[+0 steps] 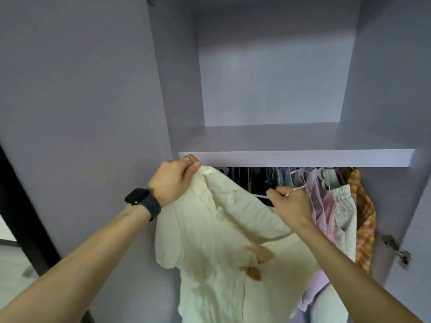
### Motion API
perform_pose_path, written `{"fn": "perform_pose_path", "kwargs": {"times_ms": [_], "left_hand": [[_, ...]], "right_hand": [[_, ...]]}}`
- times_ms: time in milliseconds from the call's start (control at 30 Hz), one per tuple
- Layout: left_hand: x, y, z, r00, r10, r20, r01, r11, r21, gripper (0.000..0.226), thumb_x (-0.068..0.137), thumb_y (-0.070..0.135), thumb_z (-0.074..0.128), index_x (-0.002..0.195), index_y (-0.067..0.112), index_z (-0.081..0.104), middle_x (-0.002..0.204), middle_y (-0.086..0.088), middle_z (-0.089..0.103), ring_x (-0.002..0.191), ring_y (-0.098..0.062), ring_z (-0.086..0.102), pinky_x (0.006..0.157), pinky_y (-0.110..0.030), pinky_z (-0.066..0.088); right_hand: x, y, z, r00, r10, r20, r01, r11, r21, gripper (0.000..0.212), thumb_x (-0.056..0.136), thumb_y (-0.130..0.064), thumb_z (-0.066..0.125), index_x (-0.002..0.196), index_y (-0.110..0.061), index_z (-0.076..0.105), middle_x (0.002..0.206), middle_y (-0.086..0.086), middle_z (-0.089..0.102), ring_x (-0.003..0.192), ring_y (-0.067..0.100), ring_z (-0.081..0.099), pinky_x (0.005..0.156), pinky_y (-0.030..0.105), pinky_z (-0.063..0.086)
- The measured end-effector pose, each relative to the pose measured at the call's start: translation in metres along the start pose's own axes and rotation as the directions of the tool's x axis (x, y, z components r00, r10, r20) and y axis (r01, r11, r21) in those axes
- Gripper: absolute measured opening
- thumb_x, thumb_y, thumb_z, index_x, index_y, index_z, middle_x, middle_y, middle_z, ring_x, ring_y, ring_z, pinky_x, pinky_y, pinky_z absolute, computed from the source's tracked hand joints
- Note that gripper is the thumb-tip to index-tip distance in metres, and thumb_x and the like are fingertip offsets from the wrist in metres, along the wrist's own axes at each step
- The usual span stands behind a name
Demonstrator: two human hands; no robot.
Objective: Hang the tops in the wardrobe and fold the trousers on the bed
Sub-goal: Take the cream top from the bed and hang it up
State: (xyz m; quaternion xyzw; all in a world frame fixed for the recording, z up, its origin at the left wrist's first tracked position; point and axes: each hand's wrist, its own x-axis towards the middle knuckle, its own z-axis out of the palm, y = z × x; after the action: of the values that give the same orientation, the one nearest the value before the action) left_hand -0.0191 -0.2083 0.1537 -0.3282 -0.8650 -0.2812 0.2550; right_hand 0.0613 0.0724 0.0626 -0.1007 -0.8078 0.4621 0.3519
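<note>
A cream top (210, 241) with brown bow marks hangs in front of the open wardrobe, below its shelf (296, 157). My left hand (175, 180), with a dark watch on the wrist, grips the top's shoulder just under the shelf's left end. My right hand (289, 203) holds a white wire hanger (261, 196) whose arm runs into the top's neck. The hanger's hook sits by my right fingers.
Several clothes hang on the rail at the right: a lilac top (314, 194), a pink and floral garment (340, 210) and an orange plaid one (363, 220). The wardrobe's left wall (81, 113) and a door hinge (396, 250) flank the opening.
</note>
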Motion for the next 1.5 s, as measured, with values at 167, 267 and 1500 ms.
{"fn": "perform_pose_path", "kwargs": {"times_ms": [167, 267, 1500], "left_hand": [[0.001, -0.007, 0.007, 0.993, 0.035, 0.116, -0.052, 0.988, 0.148, 0.027, 0.103, 0.049, 0.039, 0.097, 0.038, 0.063, 0.065, 0.021, 0.051, 0.078, -0.015, 0.052, 0.065, -0.034, 0.047], [-0.003, -0.01, 0.02, 0.995, -0.021, 0.096, 0.01, 0.993, 0.118, 0.027, 0.103, 0.046, 0.041, 0.1, 0.032, 0.065, 0.067, 0.016, 0.053, 0.077, -0.016, 0.053, 0.066, -0.034, 0.045], [-0.003, 0.018, 0.072, 0.812, -0.02, 0.583, 0.297, 0.874, -0.385, 0.023, 0.097, 0.049, 0.058, 0.111, 0.039, 0.073, 0.107, 0.017, 0.073, 0.103, 0.001, 0.065, 0.093, -0.019, 0.049]], "right_hand": [[0.027, -0.044, 0.001, 0.958, -0.089, 0.273, 0.146, 0.97, -0.195, 0.049, 0.081, -0.027, 0.061, 0.045, -0.016, 0.031, 0.043, -0.007, 0.02, 0.042, 0.011, 0.021, 0.04, 0.02, 0.023], [0.039, -0.071, 0.003, 0.957, -0.134, 0.256, 0.205, 0.94, -0.274, 0.043, 0.079, -0.031, 0.06, 0.048, -0.015, 0.034, 0.044, -0.005, 0.022, 0.046, 0.013, 0.024, 0.041, 0.021, 0.024], [0.036, -0.028, 0.002, 0.924, 0.0, 0.382, 0.147, 0.924, -0.354, 0.039, 0.072, -0.034, 0.06, 0.043, -0.017, 0.041, 0.039, -0.006, 0.027, 0.041, 0.012, 0.03, 0.04, 0.021, 0.028]]}}
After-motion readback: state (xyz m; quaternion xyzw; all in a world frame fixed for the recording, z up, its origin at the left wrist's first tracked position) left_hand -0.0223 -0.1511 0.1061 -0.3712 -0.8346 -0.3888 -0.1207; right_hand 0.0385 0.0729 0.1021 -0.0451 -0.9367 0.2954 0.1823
